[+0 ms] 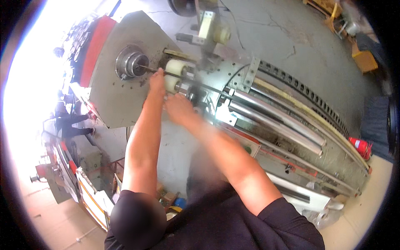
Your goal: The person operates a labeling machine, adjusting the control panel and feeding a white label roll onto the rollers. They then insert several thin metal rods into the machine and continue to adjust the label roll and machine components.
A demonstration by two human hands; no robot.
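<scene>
My left hand (157, 84) is closed round a thin dark metal rod (146, 68), close to the round steel spindle opening (134, 64) in the grey machine housing (125, 98). From there the rod continues right, past two white rollers (175, 67) and along the machine bed. Lower and to the right, my right hand (180, 109) is curled beside the metal fittings (186, 89) under the rollers. Its fingertips are partly hidden, and what they hold cannot be made out. Both forearms reach up from the lower edge.
Two thick polished steel bars (275, 118) run along the bed toward the right. A slotted cable chain (300, 87) follows the bed's far side. At the far right stand a red fire extinguisher (361, 148) and a cardboard box (364, 58). Another person's legs (71, 125) show at left.
</scene>
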